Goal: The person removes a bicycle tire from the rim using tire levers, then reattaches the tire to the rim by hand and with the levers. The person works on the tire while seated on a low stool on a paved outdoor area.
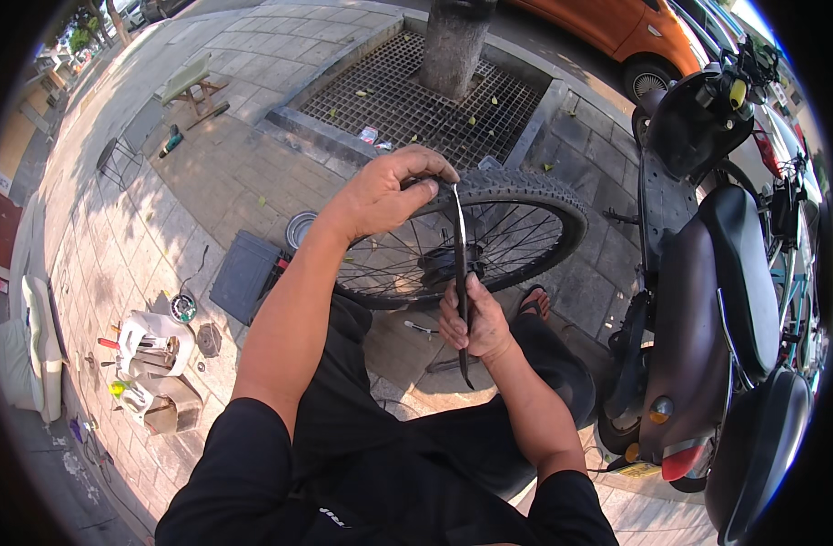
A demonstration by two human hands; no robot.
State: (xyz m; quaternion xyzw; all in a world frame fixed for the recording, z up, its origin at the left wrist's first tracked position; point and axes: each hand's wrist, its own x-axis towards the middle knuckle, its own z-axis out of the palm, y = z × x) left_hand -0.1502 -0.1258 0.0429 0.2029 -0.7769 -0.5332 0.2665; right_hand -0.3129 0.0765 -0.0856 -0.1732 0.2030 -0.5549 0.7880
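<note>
A wheel with a knobby black tire [548, 196], thin spokes and a thick dark hub [434, 266] leans in front of me, between my legs. My left hand [389, 191] is closed at the top of the tire, fingers curled over and thumb below. My right hand [475, 318] wraps round a long, flat, dark tire lever [462, 246], held upright before the spokes. Its bright upper end meets the tire next to my left fingertips; the curved lower end sticks out below my right hand. Part of the tire is hidden behind my left hand.
Left of the wheel lie a dark toolbox [243, 278] and cut-open white containers [157, 344] with tools. A drill [171, 141] and a small bench [189, 80] stand farther off. Beyond is a tree grate [407, 86]. A scooter [698, 264] is parked close on the right.
</note>
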